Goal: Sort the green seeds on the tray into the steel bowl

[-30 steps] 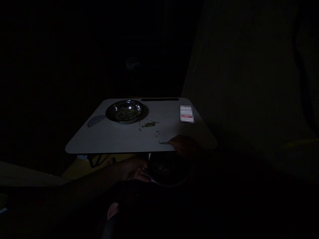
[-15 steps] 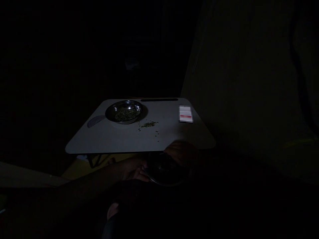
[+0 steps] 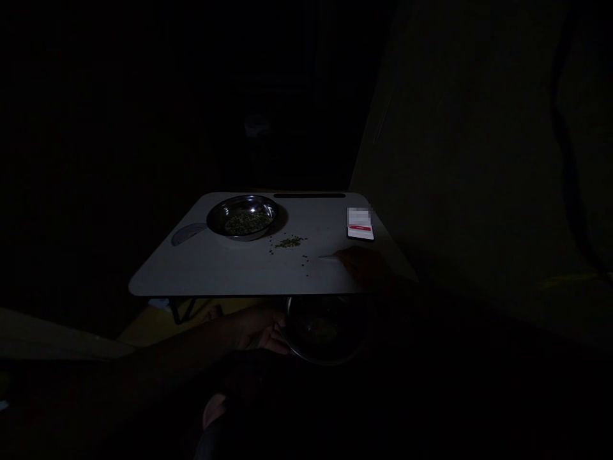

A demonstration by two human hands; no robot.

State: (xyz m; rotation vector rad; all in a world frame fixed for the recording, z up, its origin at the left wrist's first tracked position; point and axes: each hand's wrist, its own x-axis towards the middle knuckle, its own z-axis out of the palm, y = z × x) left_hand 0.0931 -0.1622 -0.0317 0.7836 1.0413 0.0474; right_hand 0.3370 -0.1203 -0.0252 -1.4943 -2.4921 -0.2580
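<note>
In the dark head view, my left hand (image 3: 268,332) is closed on the left rim of a metal bowl (image 3: 306,351), just below the table's front edge. The bowl's inside is too dim to make out clearly. Above the table's front right part is my right hand (image 3: 361,263), with its fingers closed on a thin pale flat thing (image 3: 328,257) that points left. Its tip is near a few stray grains. A small pile of greenish grains (image 3: 290,242) lies on the white table (image 3: 230,271). Behind it stands a second steel bowl (image 3: 242,235) with similar grains (image 3: 249,222) inside.
A phone (image 3: 360,233) with a lit screen lies on the table's right side. A dark slot (image 3: 309,195) runs along the back edge. At the left is a pale half-round marking (image 3: 188,234). A wall (image 3: 479,160) rises on the right.
My right hand dipped from the table's front edge to the held bowl, then came back up over the table, with the thin pale thing showing again. My left hand keeps hold of the bowl.
</note>
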